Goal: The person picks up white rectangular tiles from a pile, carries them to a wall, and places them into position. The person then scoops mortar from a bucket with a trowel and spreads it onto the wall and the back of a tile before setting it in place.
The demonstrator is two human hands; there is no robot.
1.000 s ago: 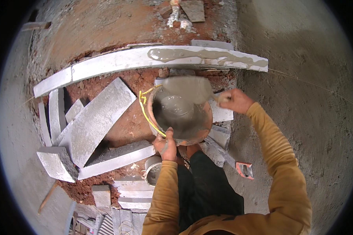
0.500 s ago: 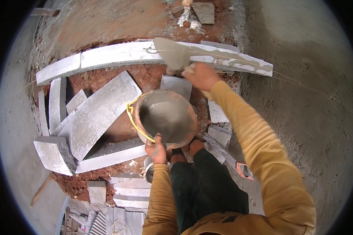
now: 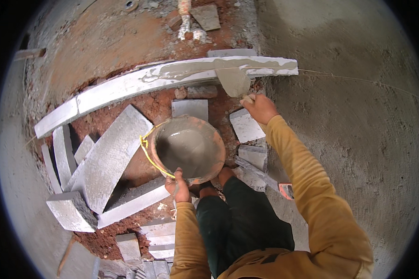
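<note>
My left hand (image 3: pixel 179 188) is closed on the near rim of a round bucket (image 3: pixel 222 151), its thumb over the edge. Wet grey mortar (image 3: pixel 187 148) lies inside the bucket, and a yellow cord handle (image 3: pixel 147 151) hangs along its left side. My right hand (image 3: pixel 260 109) is closed round the handle of a trowel (image 3: pixel 234 83). The mortar-smeared blade rests at the near edge of a long row of white blocks (image 3: pixel 107 91). A band of wet mortar covers the row's top from its middle to the right end.
A string line (image 3: pixel 330 74) runs along the block row and off to the right. Loose white blocks (image 3: pixel 109 160) lie at the left and around my feet. A handsaw with a red handle (image 3: pixel 286 190) lies at the right. A pipe (image 3: pixel 185 18) stands beyond the row.
The trowel has moved from the middle of the row toward its right part, and mortar now covers more of the middle. The view has shifted; my left hand still grips the bucket.
</note>
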